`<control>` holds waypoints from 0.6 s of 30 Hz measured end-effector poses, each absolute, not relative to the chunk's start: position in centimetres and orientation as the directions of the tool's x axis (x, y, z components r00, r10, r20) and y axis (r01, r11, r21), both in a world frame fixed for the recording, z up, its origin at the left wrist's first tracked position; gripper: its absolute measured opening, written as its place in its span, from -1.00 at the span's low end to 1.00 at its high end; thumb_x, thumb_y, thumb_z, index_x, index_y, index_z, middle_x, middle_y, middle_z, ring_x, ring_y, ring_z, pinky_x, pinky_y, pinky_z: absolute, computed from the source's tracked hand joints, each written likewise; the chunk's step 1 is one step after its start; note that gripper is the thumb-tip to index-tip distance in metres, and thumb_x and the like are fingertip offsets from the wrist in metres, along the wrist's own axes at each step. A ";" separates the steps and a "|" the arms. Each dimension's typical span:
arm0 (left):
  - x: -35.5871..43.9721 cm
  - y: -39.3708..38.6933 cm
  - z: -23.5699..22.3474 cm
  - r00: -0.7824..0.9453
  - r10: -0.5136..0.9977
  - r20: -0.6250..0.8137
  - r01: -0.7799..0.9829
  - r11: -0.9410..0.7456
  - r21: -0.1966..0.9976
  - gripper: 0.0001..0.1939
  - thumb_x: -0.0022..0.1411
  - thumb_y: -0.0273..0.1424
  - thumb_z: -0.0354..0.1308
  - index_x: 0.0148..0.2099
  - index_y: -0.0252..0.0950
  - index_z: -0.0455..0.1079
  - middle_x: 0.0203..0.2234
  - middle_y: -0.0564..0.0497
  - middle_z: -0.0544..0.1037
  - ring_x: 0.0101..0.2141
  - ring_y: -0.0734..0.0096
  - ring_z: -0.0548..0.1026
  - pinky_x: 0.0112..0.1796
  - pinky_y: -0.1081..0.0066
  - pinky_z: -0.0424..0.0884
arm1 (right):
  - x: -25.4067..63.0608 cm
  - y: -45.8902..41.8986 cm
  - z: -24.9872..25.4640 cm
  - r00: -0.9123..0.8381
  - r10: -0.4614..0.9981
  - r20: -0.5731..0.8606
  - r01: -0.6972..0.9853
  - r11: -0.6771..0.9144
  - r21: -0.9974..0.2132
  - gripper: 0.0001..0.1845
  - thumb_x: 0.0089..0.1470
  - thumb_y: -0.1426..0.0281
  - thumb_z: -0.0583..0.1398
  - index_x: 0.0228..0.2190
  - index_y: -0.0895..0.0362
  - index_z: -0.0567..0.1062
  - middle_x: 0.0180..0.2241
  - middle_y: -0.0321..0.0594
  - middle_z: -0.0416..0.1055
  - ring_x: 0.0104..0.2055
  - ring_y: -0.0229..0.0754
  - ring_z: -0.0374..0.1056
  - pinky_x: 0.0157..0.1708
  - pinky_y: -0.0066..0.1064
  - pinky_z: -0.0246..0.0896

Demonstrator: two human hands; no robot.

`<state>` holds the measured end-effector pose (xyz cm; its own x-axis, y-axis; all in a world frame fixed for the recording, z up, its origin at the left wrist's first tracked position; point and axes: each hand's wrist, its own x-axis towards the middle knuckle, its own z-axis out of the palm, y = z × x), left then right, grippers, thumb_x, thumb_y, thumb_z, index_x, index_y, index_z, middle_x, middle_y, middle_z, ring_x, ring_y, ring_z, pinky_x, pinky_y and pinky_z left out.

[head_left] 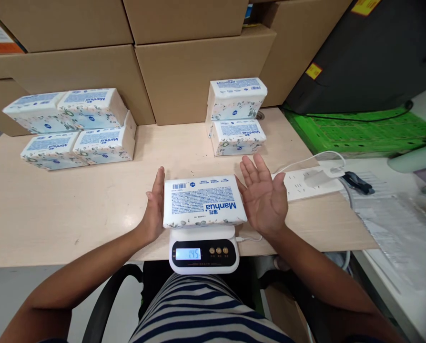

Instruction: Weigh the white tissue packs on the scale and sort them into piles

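Note:
A white pack of tissues (202, 202) with blue print lies flat on a white digital scale (204, 252) at the table's front edge. The lit display reads what looks like 1.45. My left hand (155, 209) is upright along the pack's left end, fingers stretched out, very near or touching it. At the right end, my right hand (263, 197) is turned palm up with its fingers spread; its fingertips point away from me. Neither hand is wrapped round the pack.
Several tissue packs (104, 145) stand stacked at the back left, and more packs (238, 138) at the back centre. Cardboard boxes (202, 71) wall off the rear. A white power strip (306, 183) with cables lies right, before a green crate (363, 131). A cable runs from the scale.

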<state>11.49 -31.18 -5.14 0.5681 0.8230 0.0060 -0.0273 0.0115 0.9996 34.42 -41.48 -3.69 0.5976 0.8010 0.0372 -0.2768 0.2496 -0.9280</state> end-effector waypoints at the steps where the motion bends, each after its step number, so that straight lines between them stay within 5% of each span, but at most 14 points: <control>1: 11.5 -31.3 -5.0 0.570 0.821 -0.002 -0.024 0.019 1.000 0.07 0.27 0.46 -0.30 0.63 0.04 -0.24 0.62 0.14 -0.25 0.57 0.04 -0.46 0.52 -0.07 -0.14 | 34.4 -41.4 -3.7 0.597 0.801 0.046 -0.269 0.254 -0.929 -0.01 0.17 -0.40 0.00 0.44 -0.18 0.23 0.54 -0.23 0.10 0.62 0.02 -0.11 0.53 0.14 -0.09; 7: 10.3 -33.7 -3.8 0.455 0.890 -0.034 -0.132 0.106 0.986 -0.11 0.44 0.29 -0.40 0.62 -0.01 -0.16 0.62 0.09 -0.19 0.58 0.19 -0.23 0.53 0.03 -0.16 | 32.1 -44.2 -5.3 0.638 0.764 -0.100 -0.327 0.150 -0.933 -0.16 0.28 -0.29 0.02 0.44 -0.23 0.23 0.55 -0.31 0.06 0.62 -0.03 -0.11 0.59 0.13 -0.26; 12: 7.4 -35.3 -4.1 0.308 0.937 0.162 -0.167 -0.114 0.979 -0.25 0.50 0.20 -0.45 0.55 0.17 0.06 0.60 0.27 -0.08 0.59 0.29 -0.23 0.54 0.09 -0.34 | 31.7 -47.5 -7.2 0.739 0.659 -0.137 -0.350 0.202 -0.915 -0.29 0.31 -0.16 0.13 0.37 -0.22 0.34 0.54 -0.35 0.08 0.61 -0.08 -0.09 0.62 0.09 -0.40; 15: 7.0 -36.0 -4.7 0.366 0.899 0.239 -0.066 -0.232 0.971 -0.29 0.49 0.21 -0.39 0.57 0.29 -0.05 0.61 0.36 -0.18 0.59 0.21 -0.33 0.54 0.03 -0.38 | 31.5 -48.0 -7.2 0.762 0.643 -0.074 -0.273 0.216 -0.938 -0.28 0.33 -0.17 0.11 0.40 -0.26 0.28 0.56 -0.44 0.00 0.63 -0.11 -0.19 0.62 0.09 -0.42; 18: 7.7 -37.4 -4.6 0.582 0.798 0.158 -0.008 -0.189 0.982 -0.25 0.52 0.15 -0.24 0.62 0.22 -0.30 0.62 0.25 -0.19 0.59 0.10 -0.30 0.55 -0.04 -0.25 | 30.3 -47.9 -6.0 0.495 0.869 0.008 -0.182 0.112 -0.977 -0.12 0.28 -0.14 0.22 0.49 -0.25 0.10 0.56 -0.36 0.02 0.64 -0.04 -0.23 0.60 0.15 -0.30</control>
<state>7.71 -37.38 -4.63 0.5817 0.7978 0.1584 -0.0084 -0.1888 0.9820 30.35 -47.92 -5.96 0.4949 0.8689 0.0076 -0.1822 0.1123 -0.9768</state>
